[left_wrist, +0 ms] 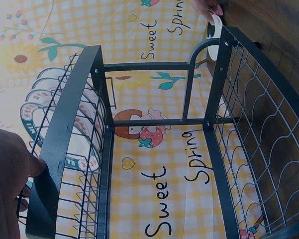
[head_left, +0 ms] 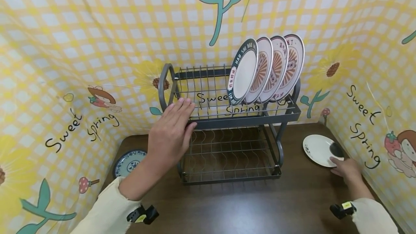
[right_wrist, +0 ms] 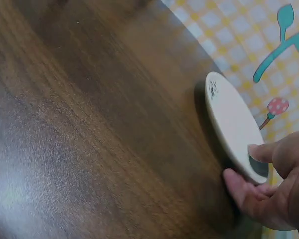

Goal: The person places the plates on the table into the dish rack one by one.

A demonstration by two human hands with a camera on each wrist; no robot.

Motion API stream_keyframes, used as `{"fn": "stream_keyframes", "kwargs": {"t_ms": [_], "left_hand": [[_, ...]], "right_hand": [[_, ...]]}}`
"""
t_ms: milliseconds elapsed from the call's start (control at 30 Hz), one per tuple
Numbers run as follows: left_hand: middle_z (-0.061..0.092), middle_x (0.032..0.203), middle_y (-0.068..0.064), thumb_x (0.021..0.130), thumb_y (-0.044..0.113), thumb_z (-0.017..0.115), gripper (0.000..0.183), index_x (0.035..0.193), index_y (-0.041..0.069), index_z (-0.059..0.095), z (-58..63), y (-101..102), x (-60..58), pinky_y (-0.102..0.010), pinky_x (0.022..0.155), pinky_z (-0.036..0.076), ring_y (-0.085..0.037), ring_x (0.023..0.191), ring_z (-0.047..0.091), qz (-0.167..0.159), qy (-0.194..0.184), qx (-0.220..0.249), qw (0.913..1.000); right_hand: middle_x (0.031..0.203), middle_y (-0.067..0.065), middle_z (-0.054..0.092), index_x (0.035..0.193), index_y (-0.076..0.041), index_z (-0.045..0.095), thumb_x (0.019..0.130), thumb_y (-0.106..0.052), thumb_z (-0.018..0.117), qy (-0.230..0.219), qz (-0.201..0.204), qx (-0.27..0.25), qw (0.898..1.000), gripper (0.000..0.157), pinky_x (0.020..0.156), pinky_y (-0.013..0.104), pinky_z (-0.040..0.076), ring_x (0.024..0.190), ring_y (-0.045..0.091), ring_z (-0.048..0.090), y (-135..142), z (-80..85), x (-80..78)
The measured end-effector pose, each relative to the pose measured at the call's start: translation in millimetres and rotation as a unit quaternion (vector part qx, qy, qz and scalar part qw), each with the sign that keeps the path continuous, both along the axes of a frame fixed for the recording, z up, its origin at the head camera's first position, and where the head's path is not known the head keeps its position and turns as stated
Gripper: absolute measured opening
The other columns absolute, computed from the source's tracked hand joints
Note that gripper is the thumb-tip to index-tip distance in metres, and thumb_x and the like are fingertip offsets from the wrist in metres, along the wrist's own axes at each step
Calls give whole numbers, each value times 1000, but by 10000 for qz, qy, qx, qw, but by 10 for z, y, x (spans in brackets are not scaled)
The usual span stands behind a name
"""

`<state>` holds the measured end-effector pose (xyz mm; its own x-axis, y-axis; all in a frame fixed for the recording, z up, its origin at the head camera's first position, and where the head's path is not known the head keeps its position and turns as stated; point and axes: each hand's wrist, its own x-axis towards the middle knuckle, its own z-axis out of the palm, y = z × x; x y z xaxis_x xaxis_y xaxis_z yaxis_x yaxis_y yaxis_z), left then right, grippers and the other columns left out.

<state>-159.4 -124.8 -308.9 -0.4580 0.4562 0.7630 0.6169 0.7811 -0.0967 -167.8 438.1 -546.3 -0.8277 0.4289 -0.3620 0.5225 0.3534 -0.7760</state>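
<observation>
My left hand (head_left: 170,129) holds the left front corner of the dark grey two-tier dish rack (head_left: 243,120). In the left wrist view, its thumb lies on the front rail (left_wrist: 59,144) with fingers behind it. At the table's right side my right hand (head_left: 349,170) pinches the near right rim of a white oval plate (head_left: 318,149), thumb on top and fingers underneath. The plate has a dark patch (right_wrist: 258,167) and small dark markings at its far end. Whether the whole plate is off the table I cannot tell.
Several patterned plates (head_left: 243,71) stand upright on the upper tier's right side. A blue-and-white plate (head_left: 130,163) lies behind my left forearm. The rack's lower tier (head_left: 227,151) has wavy wires. Checked cloth (head_left: 130,28) walls enclose the brown table (head_left: 234,205).
</observation>
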Motion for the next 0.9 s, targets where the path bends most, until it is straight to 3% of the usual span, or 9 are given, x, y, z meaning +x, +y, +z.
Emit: {"fn": "stream_keyframes", "kwargs": {"t_ms": [100,200,267,333,400,567,633,800,900], "left_hand": [[65,137,-21,94,15,74,47,135,-3,63,1,-3,4,-47,117,46,-36,132,61,10,-8,6,10000],[65,137,-21,94,16,74,46,135,-4,64,-2,-7,9,-47,117,46,-36,132,61,-1,-4,12,10000],[65,137,-21,94,16,74,47,135,-4,64,-4,-9,7,-48,116,47,-36,132,61,-14,6,22,10000],[65,137,-21,94,16,74,47,135,-4,63,-5,-12,5,-49,115,47,-36,132,61,-22,19,28,10000],[65,137,-21,94,16,75,48,135,-4,63,-6,-13,0,-49,115,47,-36,132,61,-22,24,31,10000],[65,137,-21,94,16,75,48,136,-3,63,-6,-14,-1,-48,116,47,-36,132,61,11,21,24,10000],[65,137,-21,94,16,75,48,136,-4,63,-1,-13,3,-48,116,47,-36,131,62,15,21,37,10000],[66,135,-21,91,14,77,49,135,-4,64,4,-8,4,-49,115,48,-36,130,63,-16,40,92,9999],[66,136,-21,91,13,77,49,135,-3,64,1,-7,0,-49,115,48,-36,130,63,-34,30,103,9999]], "right_hand": [[111,49,53,142,32,21,96,-2,56,249,-415,-544,9973,67,60,24,63,49,3,66,3,-38,-9],[78,21,61,120,35,39,92,6,58,258,-876,-773,9928,45,56,26,63,45,8,66,13,-58,-5],[65,6,59,106,27,47,91,6,58,186,-1105,-858,9900,28,54,26,62,45,11,67,23,-62,-2],[62,0,58,100,20,48,91,6,58,140,-1221,-926,9881,19,54,26,62,45,11,67,29,-62,2],[62,-1,57,102,21,47,92,6,57,106,-1328,-974,9863,21,54,26,62,45,11,67,30,-56,6],[68,3,56,136,29,31,90,8,55,240,-1454,-981,9842,56,56,29,64,44,12,67,27,-32,14],[71,3,56,140,27,30,89,8,54,328,-1412,-887,9855,59,57,30,64,45,11,67,24,-21,15],[78,9,56,106,22,46,92,7,55,511,-1193,-537,9901,22,57,31,64,47,8,66,8,6,50],[83,13,53,93,13,44,92,7,56,662,-1204,-455,9895,13,56,31,64,47,6,65,-12,25,83]]}}
